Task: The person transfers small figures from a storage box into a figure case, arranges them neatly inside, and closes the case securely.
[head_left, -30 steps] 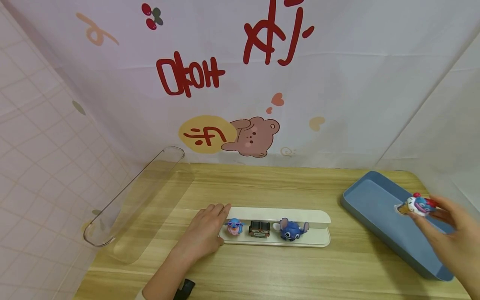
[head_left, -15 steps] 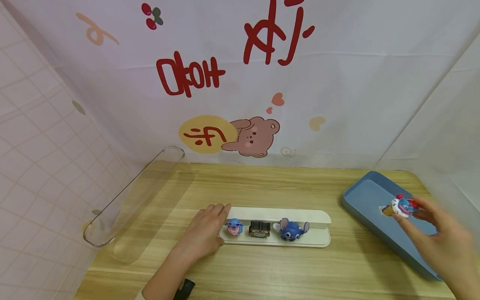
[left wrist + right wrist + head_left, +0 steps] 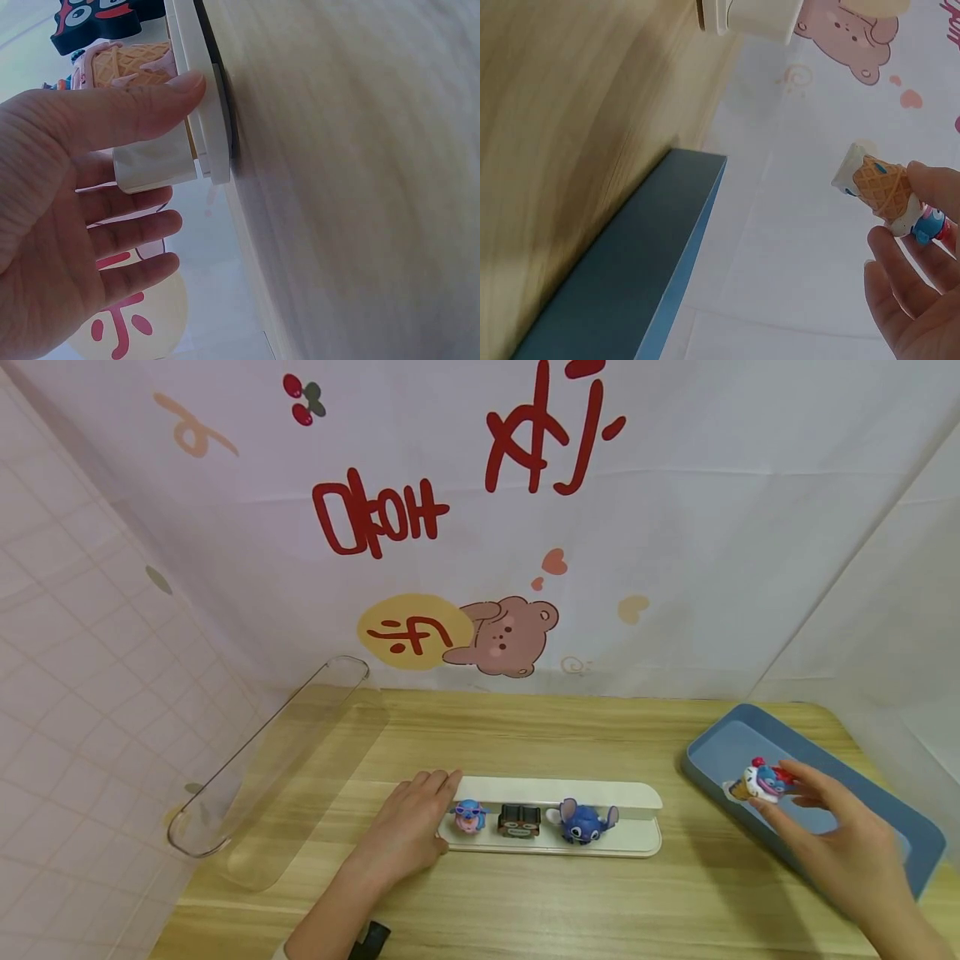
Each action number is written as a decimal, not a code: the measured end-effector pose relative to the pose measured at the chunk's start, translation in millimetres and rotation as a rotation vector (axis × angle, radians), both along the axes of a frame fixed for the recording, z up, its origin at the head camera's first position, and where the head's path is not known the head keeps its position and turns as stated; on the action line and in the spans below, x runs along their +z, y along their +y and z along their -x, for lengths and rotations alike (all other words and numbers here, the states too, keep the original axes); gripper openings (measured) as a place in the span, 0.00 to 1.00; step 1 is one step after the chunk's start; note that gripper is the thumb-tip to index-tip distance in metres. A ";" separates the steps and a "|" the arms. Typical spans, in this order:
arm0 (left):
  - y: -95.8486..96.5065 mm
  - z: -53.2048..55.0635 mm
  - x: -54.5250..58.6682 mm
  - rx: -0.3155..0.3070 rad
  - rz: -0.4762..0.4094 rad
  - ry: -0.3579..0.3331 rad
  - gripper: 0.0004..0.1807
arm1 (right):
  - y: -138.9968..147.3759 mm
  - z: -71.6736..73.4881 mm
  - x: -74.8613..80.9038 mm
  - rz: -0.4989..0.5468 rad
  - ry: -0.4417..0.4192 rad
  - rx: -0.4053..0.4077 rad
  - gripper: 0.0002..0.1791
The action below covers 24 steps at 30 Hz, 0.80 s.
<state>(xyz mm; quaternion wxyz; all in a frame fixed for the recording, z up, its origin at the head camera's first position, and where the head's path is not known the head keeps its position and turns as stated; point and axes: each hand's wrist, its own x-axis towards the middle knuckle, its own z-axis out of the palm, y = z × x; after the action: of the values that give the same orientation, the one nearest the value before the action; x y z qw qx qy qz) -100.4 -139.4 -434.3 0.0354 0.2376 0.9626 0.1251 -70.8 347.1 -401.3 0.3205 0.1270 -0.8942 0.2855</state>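
Note:
My right hand (image 3: 851, 839) pinches a small ice-cream-cone figurine (image 3: 761, 782) with a blue character face and red top, held above the blue bin's left side. Its waffle cone (image 3: 883, 186) shows between thumb and fingers in the right wrist view. At the left end of a long white display base (image 3: 555, 789), my left hand (image 3: 411, 820) grips it, thumb (image 3: 139, 112) in front and index finger behind. Along the base stand a blue-and-pink figurine with sunglasses (image 3: 469, 816), a dark figurine with big eyes (image 3: 519, 821) and a big-eared blue figurine (image 3: 583, 821).
On the right a blue rectangular bin (image 3: 720, 739) lies at an angle on the wooden table (image 3: 570, 910). A clear plastic cover (image 3: 300, 777) stands at the left by the wall cloth. A small black object (image 3: 369, 941) sits beside my left forearm.
My right hand has moved left across the blue bin, carrying the cone figurine toward the display base. The left hand and the figurines on the base have stayed in place.

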 end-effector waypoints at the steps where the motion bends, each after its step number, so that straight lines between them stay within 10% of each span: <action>1: -0.1 0.0 -0.1 0.000 -0.001 0.001 0.53 | -1.6 0.1 0.1 -0.004 0.001 0.011 0.39; 24: -0.8 0.1 -1.1 -0.001 -0.016 -0.004 0.53 | -27.6 4.5 -17.1 -0.066 0.027 0.168 0.34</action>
<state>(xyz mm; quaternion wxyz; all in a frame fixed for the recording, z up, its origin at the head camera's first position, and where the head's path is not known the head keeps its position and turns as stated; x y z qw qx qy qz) -100.5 -140.2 -435.4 0.0356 0.2382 0.9613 0.1335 -75.3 319.5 -418.3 0.3032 0.2160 -0.8849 0.2798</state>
